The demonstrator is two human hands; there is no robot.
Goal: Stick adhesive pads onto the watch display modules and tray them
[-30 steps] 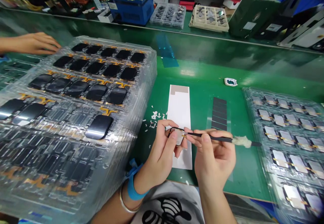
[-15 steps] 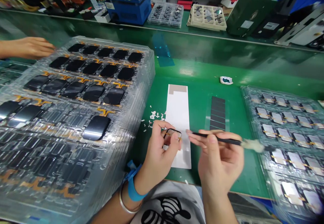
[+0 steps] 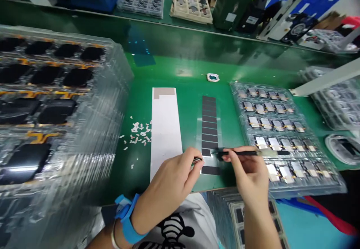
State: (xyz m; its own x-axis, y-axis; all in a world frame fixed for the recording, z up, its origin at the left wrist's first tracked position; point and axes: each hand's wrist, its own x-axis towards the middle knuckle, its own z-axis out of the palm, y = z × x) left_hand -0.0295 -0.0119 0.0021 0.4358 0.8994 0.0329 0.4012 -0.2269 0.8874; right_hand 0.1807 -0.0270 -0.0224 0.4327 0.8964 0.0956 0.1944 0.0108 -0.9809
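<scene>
My left hand (image 3: 171, 176), a blue strap at its wrist, pinches a small thin display part (image 3: 197, 160), mostly hidden by the fingers. In my right hand (image 3: 250, 172) lie black tweezers (image 3: 243, 153), their tips pointing left over a clear sheet of black rectangular stickers (image 3: 209, 132). A small dark patch shows near the tips; I cannot tell whether they grip it. Above the sheet's lowest sticker is a bare gap. Left of the sheet lies a long white strip (image 3: 165, 129), partly under my left hand, with small white scraps (image 3: 139, 127) beside it.
A tall stack of clear trays (image 3: 112, 76) with black screens rises at left. Another tray (image 3: 334, 183) of silver-backed parts lies at right, near a white post (image 3: 326, 77). A small white-framed part (image 3: 213, 77) sits behind. A ledge with boxes (image 3: 232, 7) crosses the back.
The view has turned right. Both hands have moved from the white strip to the black sticker sheet, the tweezers' tips now over its lower part. The left hand still holds the display part.
</scene>
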